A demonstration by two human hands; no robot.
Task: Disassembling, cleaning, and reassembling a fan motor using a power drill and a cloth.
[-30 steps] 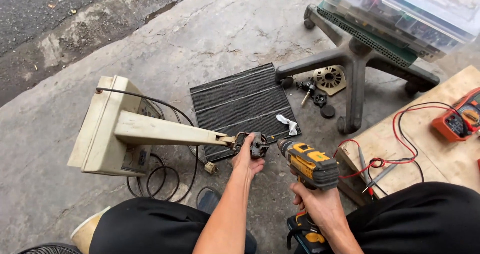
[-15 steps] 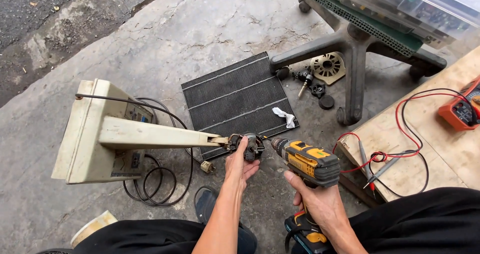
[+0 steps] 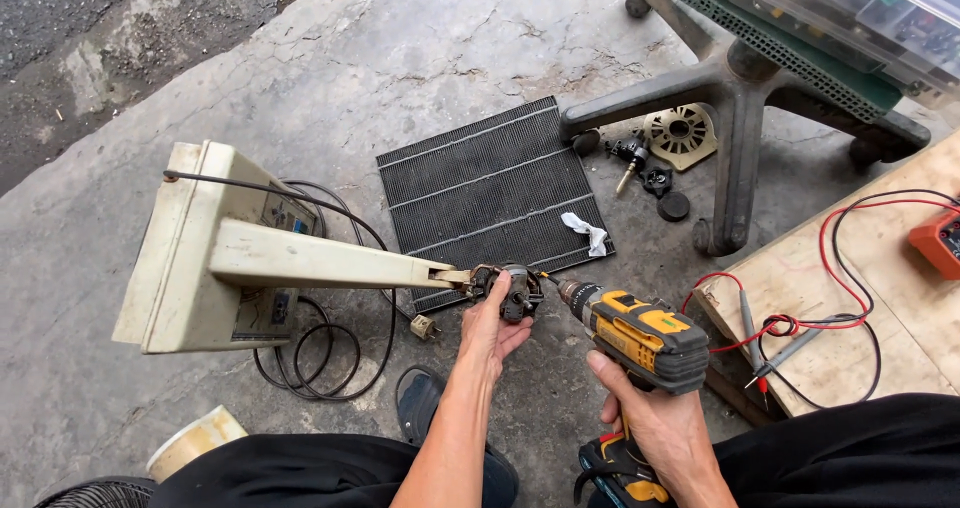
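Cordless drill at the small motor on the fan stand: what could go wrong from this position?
1. The left hand cups the small motor just beside the bit of the cordless drill; a slip could drive the bit into the fingers.
2. The fan stand lies tipped, steadied only at the motor end, so torque might twist it.
3. The power cord loops loose beneath and could snag if the stand shifts.

Bare grey concrete floor (image 3: pixel 420 58) lies open above and left of the black ribbed rubber mat (image 3: pixel 492 193). Rightward, the black star-shaped chair base (image 3: pixel 735 118) and the pale plywood board (image 3: pixel 860 308), strewn with red and black probe leads (image 3: pixel 800 323), block passage. The cream plastic fan stand (image 3: pixel 230 258) and its coiled black cable (image 3: pixel 320 353) crowd the left.
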